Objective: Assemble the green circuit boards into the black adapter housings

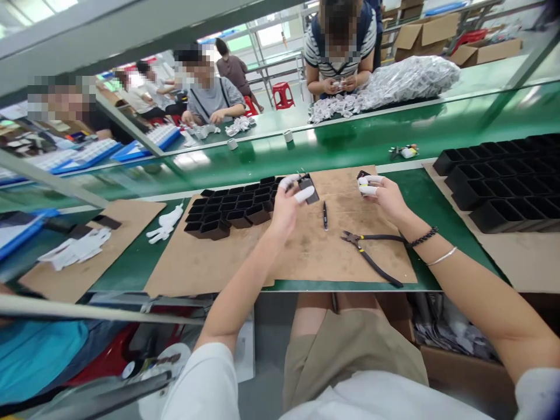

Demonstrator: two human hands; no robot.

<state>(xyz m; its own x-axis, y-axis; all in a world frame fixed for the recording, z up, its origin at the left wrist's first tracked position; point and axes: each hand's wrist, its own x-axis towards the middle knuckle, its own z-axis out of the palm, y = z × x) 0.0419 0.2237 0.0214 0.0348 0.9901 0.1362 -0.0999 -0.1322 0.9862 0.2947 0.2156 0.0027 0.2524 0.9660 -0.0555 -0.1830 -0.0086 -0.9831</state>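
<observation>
My left hand (289, 201), with white finger cots on the fingertips, is closed on a small dark grey block with thin wire leads (308, 188), held just right of a black compartment tray (231, 210). My right hand (382, 195), also in finger cots, pinches a small black part (363, 174) above the brown cardboard mat (306, 251). Both hands hover over the mat, about a hand's width apart.
Black-handled cutting pliers (371, 251) and a black pen-like tool (325, 216) lie on the mat. More black trays (503, 181) are stacked at right. White gloves (166, 224) lie at left. Across the green belt (350, 140), several people work on white parts.
</observation>
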